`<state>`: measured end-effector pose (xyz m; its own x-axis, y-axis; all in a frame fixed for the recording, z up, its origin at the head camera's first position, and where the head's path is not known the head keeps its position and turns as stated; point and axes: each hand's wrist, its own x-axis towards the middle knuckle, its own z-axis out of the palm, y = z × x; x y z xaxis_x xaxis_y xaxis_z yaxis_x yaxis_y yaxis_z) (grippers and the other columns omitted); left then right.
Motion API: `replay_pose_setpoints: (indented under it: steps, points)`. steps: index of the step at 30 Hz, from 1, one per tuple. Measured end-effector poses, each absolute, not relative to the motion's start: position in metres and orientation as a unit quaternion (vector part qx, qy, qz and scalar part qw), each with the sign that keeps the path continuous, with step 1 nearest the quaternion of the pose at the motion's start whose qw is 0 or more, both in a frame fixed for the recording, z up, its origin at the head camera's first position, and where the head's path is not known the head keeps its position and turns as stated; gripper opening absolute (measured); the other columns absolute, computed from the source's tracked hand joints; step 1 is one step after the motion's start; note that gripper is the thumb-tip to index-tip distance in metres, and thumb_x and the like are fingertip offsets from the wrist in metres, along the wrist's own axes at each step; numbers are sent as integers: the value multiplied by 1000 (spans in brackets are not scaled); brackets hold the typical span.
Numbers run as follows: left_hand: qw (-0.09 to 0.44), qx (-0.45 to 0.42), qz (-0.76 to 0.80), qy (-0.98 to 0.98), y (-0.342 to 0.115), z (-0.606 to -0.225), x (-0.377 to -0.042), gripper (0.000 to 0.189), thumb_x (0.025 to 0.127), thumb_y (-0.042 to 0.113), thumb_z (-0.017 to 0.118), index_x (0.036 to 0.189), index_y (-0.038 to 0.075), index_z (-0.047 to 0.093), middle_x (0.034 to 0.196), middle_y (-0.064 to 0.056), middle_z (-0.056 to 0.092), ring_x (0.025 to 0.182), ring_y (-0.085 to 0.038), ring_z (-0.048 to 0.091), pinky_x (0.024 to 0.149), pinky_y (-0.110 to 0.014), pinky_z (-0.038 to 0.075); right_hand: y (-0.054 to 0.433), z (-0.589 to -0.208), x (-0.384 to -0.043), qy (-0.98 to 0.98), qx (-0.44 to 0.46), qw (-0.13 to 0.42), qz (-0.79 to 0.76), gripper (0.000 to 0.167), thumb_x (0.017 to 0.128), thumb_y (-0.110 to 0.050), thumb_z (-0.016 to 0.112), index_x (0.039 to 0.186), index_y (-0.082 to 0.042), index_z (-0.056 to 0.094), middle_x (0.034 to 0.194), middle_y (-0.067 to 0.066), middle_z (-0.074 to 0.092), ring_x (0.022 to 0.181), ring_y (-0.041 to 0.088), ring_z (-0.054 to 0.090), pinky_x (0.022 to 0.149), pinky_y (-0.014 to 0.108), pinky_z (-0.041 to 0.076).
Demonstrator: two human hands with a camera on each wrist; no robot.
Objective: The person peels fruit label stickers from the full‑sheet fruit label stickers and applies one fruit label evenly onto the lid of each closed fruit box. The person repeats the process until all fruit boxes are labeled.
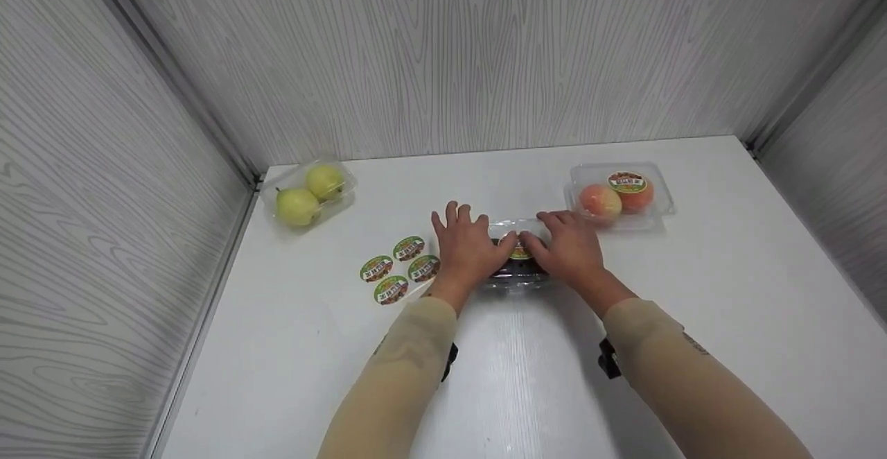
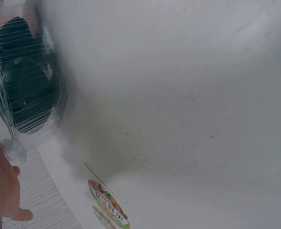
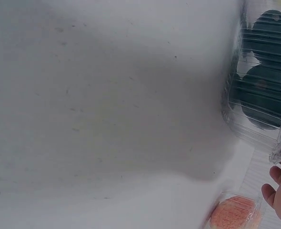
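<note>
A clear plastic clamshell box [image 1: 516,280] with dark round fruit [image 3: 266,95] inside sits in the middle of the table, its lid down. On the lid lies an oval label [image 1: 521,252], partly covered by the thumbs. My left hand [image 1: 468,251] rests on the box's left side, fingers spread and thumb pressing the label. From the right, my right hand [image 1: 575,249] lays its thumb on the label too, its fingers extended along the box's right end. The ribbed side of the box shows in both wrist views.
Several oval fruit labels [image 1: 391,290] lie left of the box. At the back left is a clear box with two yellow-green pears [image 1: 298,206]. A labelled clear box of peaches [image 1: 600,202] stands at the back right. Wood-grain panels [image 1: 443,57] enclose the white table [image 1: 277,348].
</note>
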<state>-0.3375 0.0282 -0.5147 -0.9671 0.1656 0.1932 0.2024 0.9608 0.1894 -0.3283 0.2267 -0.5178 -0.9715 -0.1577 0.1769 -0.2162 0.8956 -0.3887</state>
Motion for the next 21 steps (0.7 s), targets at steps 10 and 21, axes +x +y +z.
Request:
replay_pose_setpoints:
  steps: [10,21]
  points:
    - [87,-85,-111,-986,29,-517,-338,75,98,73,47,133,13,74,147,-16,57,150,-39,33,121,-70,19,225,-521,-327,-970,104,95,198,63,103,-51,58,140,0,64,138,23,66,133,42,56,115,60,37]
    - [102,-89,-121,-983,30,-519,-335,71,98,69,50,130,11,75,144,-17,59,149,-39,35,120,-70,19,224,-522,-325,-975,89,88,183,63,103,-51,57,141,-1,63,140,22,65,135,41,55,117,59,35]
